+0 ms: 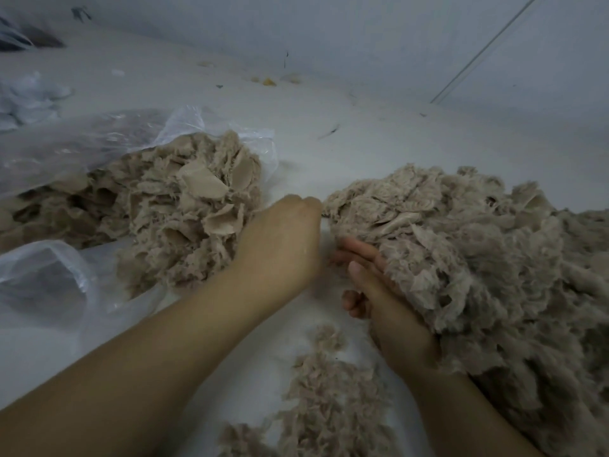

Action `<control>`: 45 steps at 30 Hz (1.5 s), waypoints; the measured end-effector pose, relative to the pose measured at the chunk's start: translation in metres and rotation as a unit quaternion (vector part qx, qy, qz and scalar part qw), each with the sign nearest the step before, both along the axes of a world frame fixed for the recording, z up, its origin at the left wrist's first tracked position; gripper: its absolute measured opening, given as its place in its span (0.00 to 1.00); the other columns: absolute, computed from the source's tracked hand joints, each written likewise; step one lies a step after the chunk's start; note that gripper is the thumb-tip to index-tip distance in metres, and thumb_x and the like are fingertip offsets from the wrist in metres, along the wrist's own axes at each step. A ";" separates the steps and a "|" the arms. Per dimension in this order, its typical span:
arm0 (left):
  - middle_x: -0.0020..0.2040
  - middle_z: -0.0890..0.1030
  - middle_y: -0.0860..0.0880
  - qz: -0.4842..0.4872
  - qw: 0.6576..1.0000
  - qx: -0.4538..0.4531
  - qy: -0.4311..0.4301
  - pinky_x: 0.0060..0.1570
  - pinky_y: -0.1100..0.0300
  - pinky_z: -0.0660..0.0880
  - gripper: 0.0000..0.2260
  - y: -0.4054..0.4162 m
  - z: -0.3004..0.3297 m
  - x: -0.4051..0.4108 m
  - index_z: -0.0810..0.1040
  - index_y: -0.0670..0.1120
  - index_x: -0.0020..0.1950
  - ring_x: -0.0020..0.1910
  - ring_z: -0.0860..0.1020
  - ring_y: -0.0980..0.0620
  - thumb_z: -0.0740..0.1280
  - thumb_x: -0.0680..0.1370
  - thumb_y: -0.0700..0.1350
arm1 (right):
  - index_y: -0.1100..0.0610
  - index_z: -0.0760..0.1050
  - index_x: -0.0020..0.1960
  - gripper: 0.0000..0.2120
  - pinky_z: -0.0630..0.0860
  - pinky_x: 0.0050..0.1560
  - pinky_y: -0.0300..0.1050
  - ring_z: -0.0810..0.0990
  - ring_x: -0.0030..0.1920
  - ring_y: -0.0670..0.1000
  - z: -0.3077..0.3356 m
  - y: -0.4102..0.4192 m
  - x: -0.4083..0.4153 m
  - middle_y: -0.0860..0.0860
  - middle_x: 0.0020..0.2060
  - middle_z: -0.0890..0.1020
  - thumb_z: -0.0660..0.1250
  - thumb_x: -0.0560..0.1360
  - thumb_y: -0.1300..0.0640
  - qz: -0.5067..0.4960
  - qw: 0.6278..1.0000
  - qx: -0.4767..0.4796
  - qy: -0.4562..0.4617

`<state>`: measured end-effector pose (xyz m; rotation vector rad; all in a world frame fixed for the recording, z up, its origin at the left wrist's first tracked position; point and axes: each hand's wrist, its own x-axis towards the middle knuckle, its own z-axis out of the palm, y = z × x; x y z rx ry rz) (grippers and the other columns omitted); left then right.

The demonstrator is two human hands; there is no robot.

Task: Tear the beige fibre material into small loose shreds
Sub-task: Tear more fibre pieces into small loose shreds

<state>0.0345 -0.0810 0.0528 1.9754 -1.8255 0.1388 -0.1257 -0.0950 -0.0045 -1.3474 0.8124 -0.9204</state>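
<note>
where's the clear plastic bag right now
In the head view the clear plastic bag lies at the left, spilling a beige fibre pile just left of the left hand.

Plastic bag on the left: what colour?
Clear, colourless plastic bag; seen in the head view.

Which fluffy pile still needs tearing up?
Start at the clear plastic bag on the left. The pile spilling from its mouth, beside the left hand, is the one. It alone shows flat, smooth beige pieces; the piles on the right and near the bottom are fine fluff.
</note>
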 end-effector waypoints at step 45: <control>0.29 0.66 0.51 -0.213 0.969 0.006 -0.123 0.24 0.61 0.54 0.06 -0.016 -0.045 0.008 0.77 0.53 0.51 0.30 0.74 0.48 0.63 0.76 0.49 | 0.45 0.67 0.72 0.20 0.79 0.38 0.42 0.81 0.37 0.50 0.006 0.000 0.001 0.40 0.68 0.74 0.58 0.80 0.47 0.035 0.999 -0.036 0.019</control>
